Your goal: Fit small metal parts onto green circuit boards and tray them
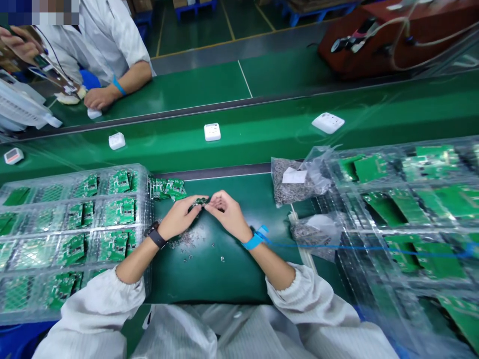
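My left hand [180, 216], with a dark band on its wrist, holds a small green circuit board [200, 202] between thumb and fingers. My right hand [226, 212], wearing a blue wrist strap [256, 238], meets the board's right edge with thumb and index finger pinched; anything between those fingertips is too small to make out. Beneath and beside my left hand, small metal parts [187, 239] lie scattered on the green work surface [224, 284]. Several populated boards [168, 189] stand in a row just behind my left hand.
Clear trays of green boards flank me, one at left [144, 199] and a stack at right [359, 187]. Two bags of small parts [288, 192] [312, 232] lie right of my hands. White devices [212, 132] sit on the belt; a person [123, 40] works opposite.
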`<state>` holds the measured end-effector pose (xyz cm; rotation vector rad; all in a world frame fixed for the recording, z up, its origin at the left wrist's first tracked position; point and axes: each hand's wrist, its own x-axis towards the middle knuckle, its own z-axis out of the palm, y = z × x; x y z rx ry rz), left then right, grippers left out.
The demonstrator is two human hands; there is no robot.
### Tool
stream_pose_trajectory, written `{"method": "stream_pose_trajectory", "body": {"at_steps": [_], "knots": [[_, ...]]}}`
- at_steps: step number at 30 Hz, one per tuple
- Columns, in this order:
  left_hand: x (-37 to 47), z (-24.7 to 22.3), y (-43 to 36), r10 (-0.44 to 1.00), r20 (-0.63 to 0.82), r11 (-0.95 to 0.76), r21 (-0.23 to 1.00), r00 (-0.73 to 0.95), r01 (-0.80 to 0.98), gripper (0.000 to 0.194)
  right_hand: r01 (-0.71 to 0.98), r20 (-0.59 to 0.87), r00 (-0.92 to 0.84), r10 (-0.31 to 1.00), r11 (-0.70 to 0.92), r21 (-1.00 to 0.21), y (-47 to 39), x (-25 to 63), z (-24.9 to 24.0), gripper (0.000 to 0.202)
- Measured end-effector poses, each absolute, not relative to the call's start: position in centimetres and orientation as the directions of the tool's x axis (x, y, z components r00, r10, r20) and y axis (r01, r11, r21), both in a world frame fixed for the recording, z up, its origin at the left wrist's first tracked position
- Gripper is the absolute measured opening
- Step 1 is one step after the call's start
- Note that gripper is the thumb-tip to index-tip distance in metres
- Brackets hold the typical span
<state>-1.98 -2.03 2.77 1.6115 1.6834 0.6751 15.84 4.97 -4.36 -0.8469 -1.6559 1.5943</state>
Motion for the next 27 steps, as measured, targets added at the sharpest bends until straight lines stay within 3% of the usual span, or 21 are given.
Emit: {"method": "stream_pose_trajectory", "body": {"at_steps": [3, 5, 8, 13, 21, 24, 27], "knots": [[-2.3, 3.3, -1.9, 0.989, -0.130, 0.149, 0.775, -0.076, 0.614, 0.035, 0.149, 0.013, -0.657, 0.754, 0.146, -0.978, 4.2, 17.9, -3.5, 0.012], [-2.5, 3.4, -1.9, 0.984, -0.127, 0.177, 0.772, -0.125, 0.610, 0.034, 0.211, 0.010, -0.770, 0.638, 0.270, -0.940, 3.4, 19.3, -3.2, 0.012], [-2.5, 3.2, -1.9, 0.983, -0.150, 0.186, 0.785, -0.109, 0.592, 0.032, 0.235, 0.005, -0.885, 0.466, 0.456, -0.859, 2.4, 20.4, -2.9, 0.020], [-2.2, 2.8, -2.0, 0.978, -0.191, 0.205, 0.767, -0.088, 0.608, 0.030, 0.230, -0.027, -0.945, 0.325, 0.606, -0.761, 2.0, 19.9, -2.5, 0.009], [-2.2, 2.7, -2.2, 0.937, -0.288, 0.335, 0.903, -0.197, 0.271, 0.036, 0.346, -0.083, -0.911, 0.405, 0.636, -0.690, 4.0, 19.3, -1.9, 0.017], [-2.0, 2.9, -2.1, 0.923, -0.317, 0.349, 0.928, -0.217, 0.130, 0.037, 0.299, -0.028, -0.904, 0.427, 0.584, -0.755, 4.9, 19.1, -1.7, 0.019], [-1.9, 3.0, -2.1, 0.885, -0.433, 0.437, 0.899, -0.173, -0.017, 0.041, 0.190, 0.078, -0.844, 0.531, 0.431, -0.882, 5.3, 18.8, -2.0, 0.013]]}}
